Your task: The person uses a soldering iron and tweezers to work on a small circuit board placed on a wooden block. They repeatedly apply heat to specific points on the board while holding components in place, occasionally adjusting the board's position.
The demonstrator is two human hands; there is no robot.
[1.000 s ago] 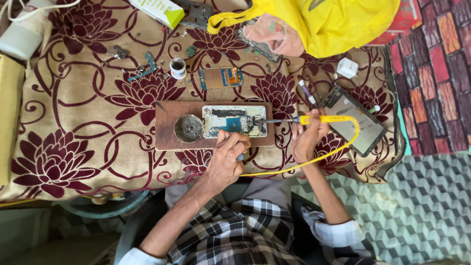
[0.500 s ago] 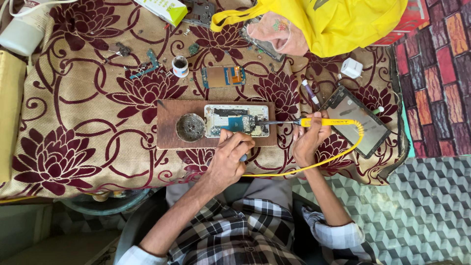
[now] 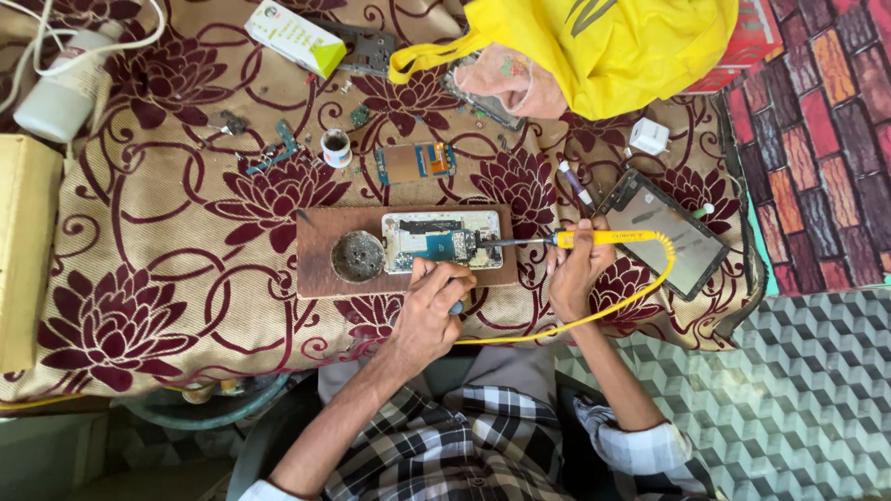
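Note:
An opened phone [image 3: 444,240] with its board showing lies on a brown wooden board [image 3: 316,264] on the flowered cloth. My right hand [image 3: 575,271] grips a yellow soldering iron [image 3: 594,238] held level, its dark tip touching the phone's right part. My left hand [image 3: 434,304] rests at the board's front edge, pinching a small tool with a blue end [image 3: 457,307] just below the phone. A round metal dish [image 3: 357,257] sits on the board, left of the phone. The iron's yellow cable [image 3: 620,302] loops down toward my lap.
A dark phone screen panel [image 3: 670,234] lies right of my right hand. Behind the board are a small circuit part [image 3: 416,162], a little round pot [image 3: 335,147], a white-green box [image 3: 294,38], a white charger cube [image 3: 648,136] and a yellow bag [image 3: 613,46]. A white bottle [image 3: 58,93] stands far left.
The view has shifted slightly. My left hand has edged up toward the phone's lower edge; the soldering iron stays at the phone's right part.

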